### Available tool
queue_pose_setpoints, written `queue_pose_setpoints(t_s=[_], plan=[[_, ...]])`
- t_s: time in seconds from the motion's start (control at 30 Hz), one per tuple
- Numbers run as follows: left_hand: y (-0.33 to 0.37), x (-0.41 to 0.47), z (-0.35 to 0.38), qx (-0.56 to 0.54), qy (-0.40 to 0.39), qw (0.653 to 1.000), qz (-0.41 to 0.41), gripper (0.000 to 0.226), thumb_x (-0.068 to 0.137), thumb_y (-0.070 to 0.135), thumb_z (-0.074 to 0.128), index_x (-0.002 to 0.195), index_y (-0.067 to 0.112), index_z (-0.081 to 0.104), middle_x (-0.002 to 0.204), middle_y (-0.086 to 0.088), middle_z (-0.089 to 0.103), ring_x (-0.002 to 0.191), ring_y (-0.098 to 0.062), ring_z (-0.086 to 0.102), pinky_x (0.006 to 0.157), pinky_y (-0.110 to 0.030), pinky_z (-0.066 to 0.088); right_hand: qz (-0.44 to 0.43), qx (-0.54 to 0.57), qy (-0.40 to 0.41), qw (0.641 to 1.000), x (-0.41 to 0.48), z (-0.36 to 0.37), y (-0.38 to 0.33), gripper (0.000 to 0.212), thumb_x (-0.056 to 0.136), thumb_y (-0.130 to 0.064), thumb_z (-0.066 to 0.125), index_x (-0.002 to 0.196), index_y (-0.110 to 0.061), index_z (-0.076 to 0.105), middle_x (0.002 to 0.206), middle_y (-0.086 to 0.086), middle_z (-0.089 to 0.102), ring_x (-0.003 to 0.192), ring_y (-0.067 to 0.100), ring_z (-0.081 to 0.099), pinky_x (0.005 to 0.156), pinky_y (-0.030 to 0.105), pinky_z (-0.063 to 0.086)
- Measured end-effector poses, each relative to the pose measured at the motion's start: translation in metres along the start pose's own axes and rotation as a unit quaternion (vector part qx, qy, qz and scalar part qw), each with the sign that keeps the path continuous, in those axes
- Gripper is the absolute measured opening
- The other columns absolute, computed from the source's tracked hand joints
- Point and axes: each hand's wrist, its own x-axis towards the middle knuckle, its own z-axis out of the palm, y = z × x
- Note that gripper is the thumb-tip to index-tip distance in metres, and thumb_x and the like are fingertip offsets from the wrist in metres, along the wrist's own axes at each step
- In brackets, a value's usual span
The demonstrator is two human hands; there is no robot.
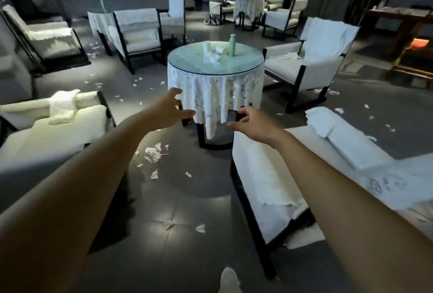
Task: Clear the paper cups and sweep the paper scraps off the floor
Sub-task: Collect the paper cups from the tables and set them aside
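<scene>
The dark tiled floor [182, 257] runs between two pale armchairs, one on the left [46, 128] and one on the right [328, 163]. It leads to a round glass-topped counter [187, 58] draped in a white lace cloth [210, 95].

Both bare arms stretch forward toward the counter, well short of its top. The left hand [168, 111] is level with the cloth's hem, its grip open, fingers spread and empty. The right hand [251, 125] is lower, with thumb and fingers curved beside a dark shape [235, 115]. Whether its grip holds that shape cannot be told.

On the counter a green bottle [232, 45] stands upright. Just left of it are the paper cups: one upright [206, 47] and one on its side [221, 50], among crumpled white paper. What is inside them cannot be seen.

Paper scraps [153, 152] lie scattered over the floor, thickest near the counter's base.
</scene>
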Motion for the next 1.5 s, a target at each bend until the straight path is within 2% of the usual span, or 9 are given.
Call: queue_pose_setpoints(t_s=[0.17, 0.27, 0.37, 0.47, 0.6, 0.77, 0.9, 1.17, 1.5], plan=[[0.007, 0.135, -0.025, 0.011, 0.040, 0.999, -0.003, 0.075, 0.083, 0.032, 0.070, 0.144, 0.016, 0.029, 0.135, -0.011, 0.049, 0.113, -0.024, 0.052, 0.090, -0.032, 0.045, 0.005, 0.014, -0.003, 1.000, 0.157, -0.037, -0.015, 0.071, 0.085, -0.047, 0.065, 0.143, -0.017, 0.037, 0.138, 0.009, 0.049, 0.115, 0.023, 0.056, 0.098, 0.039, 0.046], [-0.006, 0.201, -0.035, 0.016, 0.041, 0.999, -0.020, 0.077, 0.082, 0.034, 0.071, 0.144, 0.017, 0.029, 0.134, -0.009, 0.050, 0.114, -0.024, 0.052, 0.097, -0.036, 0.044, -0.016, -0.003, -0.024, 1.000, 0.232, -0.041, -0.030, 0.071, 0.085, -0.046, 0.065, 0.143, -0.016, 0.037, 0.141, 0.007, 0.046, 0.124, 0.023, 0.049, 0.102, 0.036, 0.042], [-0.020, 0.275, -0.043, 0.013, 0.047, 0.998, -0.034, 0.077, 0.081, 0.038, 0.070, 0.144, 0.019, 0.029, 0.134, -0.008, 0.050, 0.114, -0.023, 0.052, 0.095, -0.035, 0.044, -0.025, -0.009, -0.044, 0.999, 0.302, -0.038, -0.038, 0.071, 0.084, -0.050, 0.065, 0.142, -0.020, 0.037, 0.137, 0.006, 0.050, 0.121, 0.021, 0.051, 0.103, 0.039, 0.042], [-0.032, 0.356, -0.039, 0.005, 0.035, 0.999, -0.024, 0.074, 0.084, 0.035, 0.068, 0.144, 0.018, 0.028, 0.136, -0.009, 0.048, 0.117, -0.024, 0.050, 0.086, -0.029, 0.042, -0.030, -0.007, -0.045, 0.999, 0.373, -0.036, -0.037, 0.069, 0.085, -0.049, 0.064, 0.141, -0.020, 0.038, 0.136, 0.004, 0.051, 0.118, 0.019, 0.053, 0.096, 0.031, 0.042], [-0.047, 0.472, -0.040, 0.013, 0.015, 1.000, 0.018, 0.076, 0.084, 0.032, 0.068, 0.145, 0.014, 0.026, 0.139, -0.012, 0.045, 0.124, -0.025, 0.046, 0.095, -0.031, 0.040, -0.013, -0.007, -0.026, 1.000, 0.481, -0.032, -0.032, 0.069, 0.086, -0.046, 0.064, 0.142, -0.017, 0.037, 0.133, 0.005, 0.050, 0.118, 0.019, 0.052, 0.089, 0.027, 0.039], [-0.062, 0.619, -0.067, 0.022, -0.017, 0.999, 0.034, 0.076, 0.084, 0.034, 0.067, 0.145, 0.016, 0.025, 0.140, -0.013, 0.044, 0.123, -0.026, 0.047, 0.094, -0.031, 0.041, 0.030, 0.026, 0.001, 0.999, 0.618, -0.036, -0.044, 0.071, 0.086, -0.048, 0.064, 0.143, -0.018, 0.036, 0.133, 0.006, 0.050, 0.110, 0.019, 0.053, 0.088, 0.027, 0.040], [-0.067, 0.720, -0.075, 0.040, -0.046, 0.997, 0.046, 0.076, 0.084, 0.036, 0.068, 0.144, 0.016, 0.027, 0.139, -0.013, 0.045, 0.122, -0.028, 0.048, 0.101, -0.039, 0.043, 0.058, 0.033, -0.001, 0.998, 0.701, -0.039, -0.043, 0.068, 0.087, -0.049, 0.062, 0.143, -0.020, 0.036, 0.133, 0.005, 0.050, 0.110, 0.019, 0.053, 0.088, 0.027, 0.039], [-0.088, 0.893, -0.041, 0.045, -0.087, 0.993, 0.058, 0.072, 0.086, 0.032, 0.066, 0.144, 0.014, 0.028, 0.142, -0.012, 0.042, 0.127, -0.025, 0.044, 0.102, -0.037, 0.038, 0.103, 0.027, -0.003, 0.994, 0.864, -0.047, -0.001, 0.070, 0.087, -0.047, 0.062, 0.144, -0.017, 0.036, 0.141, 0.005, 0.046, 0.125, 0.021, 0.048, 0.093, 0.027, 0.038], [-0.107, 1.054, -0.015, 0.022, -0.091, 0.995, 0.043, 0.079, 0.083, 0.030, 0.070, 0.146, 0.014, 0.025, 0.145, -0.012, 0.040, 0.130, -0.026, 0.042, 0.105, -0.036, 0.036, 0.117, 0.041, -0.012, 0.992, 1.026, -0.058, 0.034, 0.066, 0.087, -0.043, 0.064, 0.142, -0.019, 0.037, 0.138, 0.006, 0.048, 0.119, 0.019, 0.051, 0.089, 0.028, 0.041]])
